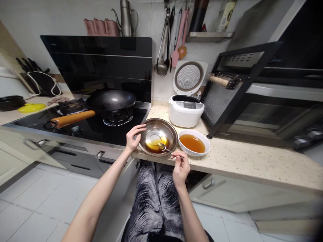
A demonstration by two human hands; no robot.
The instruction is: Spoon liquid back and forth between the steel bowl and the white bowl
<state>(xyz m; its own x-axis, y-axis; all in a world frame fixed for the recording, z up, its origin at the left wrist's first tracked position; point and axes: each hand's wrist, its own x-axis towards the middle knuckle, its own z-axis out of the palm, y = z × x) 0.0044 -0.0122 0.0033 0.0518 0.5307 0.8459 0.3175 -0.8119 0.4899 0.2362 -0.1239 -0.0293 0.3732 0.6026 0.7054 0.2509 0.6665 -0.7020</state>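
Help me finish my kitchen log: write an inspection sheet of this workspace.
Surface: speckled countertop, no obvious spill.
Job's things: steel bowl with shallow amber liquid; spoon, its scoop inside the bowl; white bowl of orange-brown liquid alongside.
Clutter: open rice cooker behind white bowl.
Left hand: touches steel bowl's left rim.
Right hand: holds spoon's handle.
Cables: possible plug behind rice cooker; no cord distinguishable.
Surroundings: wok on hob to the left, oven to the right.

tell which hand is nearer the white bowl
Right. The right hand is beside the near-left edge of the white bowl; the left hand is farther, across the metal bowl.
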